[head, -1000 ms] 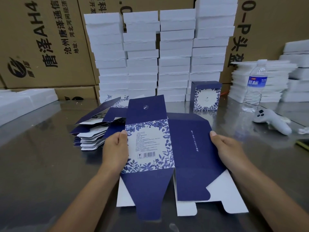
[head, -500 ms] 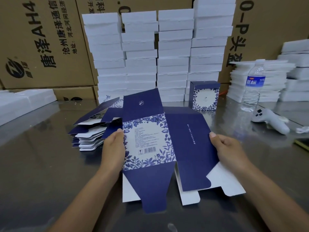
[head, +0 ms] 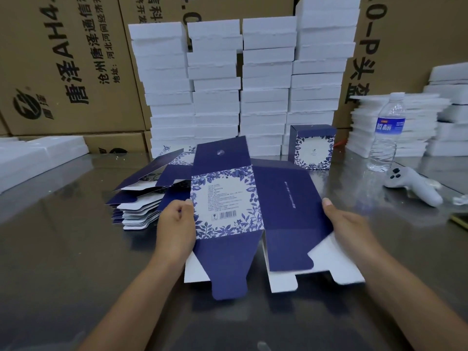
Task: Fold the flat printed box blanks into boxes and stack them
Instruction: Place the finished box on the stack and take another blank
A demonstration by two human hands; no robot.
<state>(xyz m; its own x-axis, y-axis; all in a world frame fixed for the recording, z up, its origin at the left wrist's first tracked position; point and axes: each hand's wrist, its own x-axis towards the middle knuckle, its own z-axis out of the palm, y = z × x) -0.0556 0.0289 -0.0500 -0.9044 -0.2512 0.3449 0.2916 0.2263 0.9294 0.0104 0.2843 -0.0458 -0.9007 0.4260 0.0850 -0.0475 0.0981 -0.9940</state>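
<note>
I hold a flat navy box blank [head: 253, 211] with a blue floral panel and barcode above the steel table [head: 63, 249]. My left hand [head: 176, 224] grips its left edge beside the floral panel. My right hand [head: 347, 224] grips its right edge on the plain navy panel. Its bottom flaps hang toward me, white undersides showing. A pile of several flat blanks [head: 141, 201] lies to the left behind my left hand. One folded box [head: 312, 148] stands upright at the back right of the blank.
Tall stacks of white foam trays [head: 240, 84] stand behind, against brown cartons [head: 63, 67]. More white foam pieces [head: 395, 127] sit at right with a water bottle [head: 386, 133]. A white controller [head: 412, 184] lies on the table at right. White foam [head: 30, 158] lies far left.
Both hands have lifted and tilted the blank a little away from me, its panels starting to bend along the centre crease. The pile and folded box have not moved.
</note>
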